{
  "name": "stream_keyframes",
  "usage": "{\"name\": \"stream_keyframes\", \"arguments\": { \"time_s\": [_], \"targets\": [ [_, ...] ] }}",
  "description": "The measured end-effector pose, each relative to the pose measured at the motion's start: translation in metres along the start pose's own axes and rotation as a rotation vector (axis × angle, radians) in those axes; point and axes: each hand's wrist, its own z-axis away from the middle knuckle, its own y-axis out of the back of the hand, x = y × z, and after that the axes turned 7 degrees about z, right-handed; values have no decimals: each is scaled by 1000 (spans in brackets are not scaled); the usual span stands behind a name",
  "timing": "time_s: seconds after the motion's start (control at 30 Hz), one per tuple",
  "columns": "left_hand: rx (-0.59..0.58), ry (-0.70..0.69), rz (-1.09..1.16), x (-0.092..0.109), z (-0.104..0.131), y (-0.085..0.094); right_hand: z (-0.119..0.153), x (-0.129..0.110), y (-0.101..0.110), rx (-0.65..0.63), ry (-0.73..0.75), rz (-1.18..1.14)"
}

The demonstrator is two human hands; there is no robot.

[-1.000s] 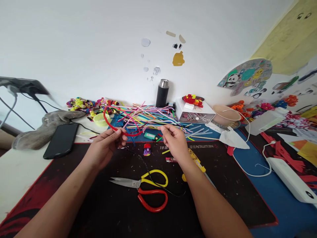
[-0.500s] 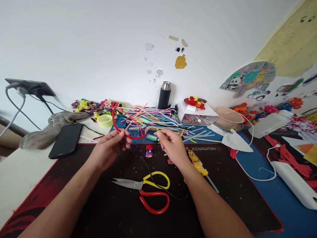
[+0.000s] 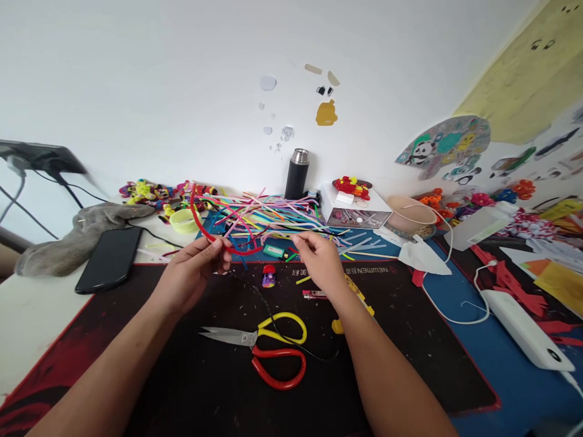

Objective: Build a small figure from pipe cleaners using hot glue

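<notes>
A bent red pipe cleaner (image 3: 201, 225) is pinched between the thumb and fingers of my left hand (image 3: 206, 260). One end curves up above that hand and the other reaches right, towards my right hand (image 3: 317, 258). The right thumb and forefinger are pressed together a little beyond that end; whatever they hold, if anything, is too small to make out. Below the hands on the dark mat lie scissors (image 3: 248, 337) with one yellow and one red handle. A small purple figure with a red top (image 3: 269, 276) sits between the hands.
Many coloured pipe cleaners (image 3: 277, 212) lie along the wall. A yellow glue gun (image 3: 364, 298) is partly behind my right forearm, near a pink lighter (image 3: 314, 295). Left stands a phone (image 3: 109, 260); behind are a black flask (image 3: 297, 176) and a white box (image 3: 357, 213).
The view has shifted slightly, so the scene sits further left. My right hand has moved a little away from the red pipe cleaner's end. My left hand keeps its hold.
</notes>
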Motion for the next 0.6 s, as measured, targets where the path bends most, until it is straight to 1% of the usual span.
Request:
{"name": "stream_keyframes", "arguments": {
  "time_s": [0.07,0.17,0.23,0.3,0.47,0.53,0.6],
  "targets": [
    [20,-33,-71,1,0,-2,-7,11,6,28,3,254],
    [16,-74,-279,-1,1,-3,-11,22,9,-92,-59,566],
    [14,-74,-381,-2,0,-3,-12,25,7,-183,-93,710],
    [16,-64,-397,-4,-2,-1,-11,27,4,-231,-120,782],
    [10,10,-329,-5,-6,0,-11,31,1,-238,-165,812],
    [25,22,-390,-6,-6,0,-11,33,0,-243,-165,810],
    [40,3,-508,-8,-7,0,-11,34,-1,-245,-159,803]
  ]
}}
